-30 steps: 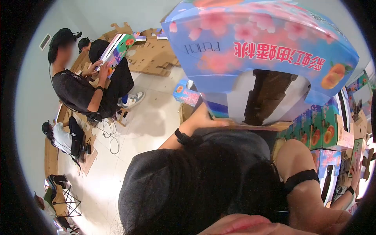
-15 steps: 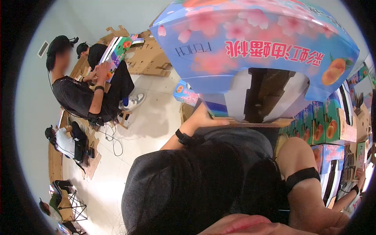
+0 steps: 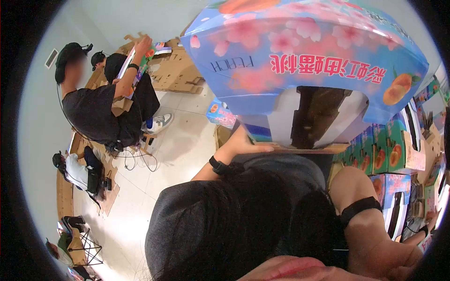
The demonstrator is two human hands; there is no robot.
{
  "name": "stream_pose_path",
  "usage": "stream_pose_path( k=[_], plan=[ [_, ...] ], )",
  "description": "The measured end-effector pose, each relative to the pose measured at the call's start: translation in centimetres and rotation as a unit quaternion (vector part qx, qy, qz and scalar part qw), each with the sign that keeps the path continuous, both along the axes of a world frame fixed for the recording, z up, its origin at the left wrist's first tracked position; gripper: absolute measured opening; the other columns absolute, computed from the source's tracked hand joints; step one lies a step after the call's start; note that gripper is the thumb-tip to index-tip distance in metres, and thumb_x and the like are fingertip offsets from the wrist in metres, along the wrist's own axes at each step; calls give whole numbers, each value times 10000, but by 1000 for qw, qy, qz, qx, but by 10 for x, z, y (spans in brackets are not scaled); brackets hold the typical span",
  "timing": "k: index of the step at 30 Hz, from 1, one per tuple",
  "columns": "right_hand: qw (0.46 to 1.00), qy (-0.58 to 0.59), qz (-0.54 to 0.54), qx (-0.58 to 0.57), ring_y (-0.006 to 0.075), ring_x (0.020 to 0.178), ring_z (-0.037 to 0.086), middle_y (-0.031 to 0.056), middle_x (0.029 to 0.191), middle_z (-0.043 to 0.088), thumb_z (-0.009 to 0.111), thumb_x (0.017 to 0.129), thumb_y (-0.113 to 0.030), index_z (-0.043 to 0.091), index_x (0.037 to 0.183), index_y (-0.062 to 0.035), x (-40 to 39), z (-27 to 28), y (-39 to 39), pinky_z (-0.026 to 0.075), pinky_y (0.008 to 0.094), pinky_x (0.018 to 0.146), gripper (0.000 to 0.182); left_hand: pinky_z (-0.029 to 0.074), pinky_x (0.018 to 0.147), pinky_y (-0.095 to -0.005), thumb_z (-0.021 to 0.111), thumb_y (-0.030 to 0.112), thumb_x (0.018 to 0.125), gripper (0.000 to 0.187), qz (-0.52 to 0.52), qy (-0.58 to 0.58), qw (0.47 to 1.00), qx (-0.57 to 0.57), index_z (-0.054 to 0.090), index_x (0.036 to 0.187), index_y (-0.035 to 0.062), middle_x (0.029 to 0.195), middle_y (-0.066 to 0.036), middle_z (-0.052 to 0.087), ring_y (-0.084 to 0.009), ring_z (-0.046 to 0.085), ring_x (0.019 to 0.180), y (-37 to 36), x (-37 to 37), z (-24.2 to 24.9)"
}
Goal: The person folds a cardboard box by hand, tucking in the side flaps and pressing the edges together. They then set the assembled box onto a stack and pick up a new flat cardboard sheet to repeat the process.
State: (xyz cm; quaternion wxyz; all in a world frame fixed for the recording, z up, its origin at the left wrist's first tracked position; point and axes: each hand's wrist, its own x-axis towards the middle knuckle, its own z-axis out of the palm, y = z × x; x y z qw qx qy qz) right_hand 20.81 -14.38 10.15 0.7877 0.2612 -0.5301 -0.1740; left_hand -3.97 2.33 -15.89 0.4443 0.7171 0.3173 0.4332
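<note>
A large blue and pink peach carton point(image 3: 243, 77) fills the upper middle, its printing upside down. Through an opening in its near side, brown cardboard shows. My left hand point(image 3: 246, 143) is closed on the carton's lower left edge, thumb along the rim and the other fingers hidden behind it. At the lower right, close to my face, is my right hand point(image 3: 398, 262), bent back beyond a black wristband. Its fingers are not clearly visible, nor whether it holds anything.
Green peach cartons point(image 3: 396, 147) are stacked at right, above a blue carton point(image 3: 398, 185). A small carton point(image 3: 219, 112) lies on the floor. At left, a seated person point(image 3: 91, 110) handles a carton; others sit beyond. Another person's forearm point(image 3: 417, 238) shows at far right.
The left co-worker's hand has moved up along their carton. At far right, the other person's hand has shifted slightly downward. My hands and the large carton are almost unmoved.
</note>
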Motion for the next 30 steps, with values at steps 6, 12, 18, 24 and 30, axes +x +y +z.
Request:
stream_pose_path(
  k=[6,12,18,24,30],
  plan=[
    [995,31,-89,10,157,626,447,22,741,482,510,1003,-238,509,794,-94,22,-18,-15,370,267,589,254,458,1037,-394,959,315,661,846,0,5,1000,-19,545,1331,8,1269,-121,624,-249,582,1194,-1,-1,2],
    [998,-14,-45,-43,174,649,502,33,737,491,530,978,-270,492,764,-62,16,-17,-21,439,263,641,301,474,1011,-381,953,274,676,785,-3,0,1000,5,567,1308,16,1244,-105,638,-231,597,1164,-1,-2,1],
    [999,14,-32,-25,181,685,557,28,743,514,522,1005,-283,524,782,-60,18,-17,-22,476,272,677,315,478,1003,-375,950,254,683,774,-5,-2,1000,17,566,1312,19,1241,-96,642,-218,597,1161,0,-1,1],
    [998,31,-56,-6,186,746,588,32,789,562,552,1007,-292,574,828,-68,19,-19,-22,500,300,740,287,474,1010,-378,949,250,687,781,-5,-1,1000,-5,559,1322,16,1251,-99,638,-221,593,1176,-1,-2,-2],
    [996,37,-68,-49,150,724,533,22,805,551,510,1034,-276,570,892,-90,30,-20,-20,449,272,694,242,457,1033,-381,948,250,688,787,1,9,1000,16,557,1329,16,1281,-101,627,-228,584,1200,0,-2,-3]
  ],
)
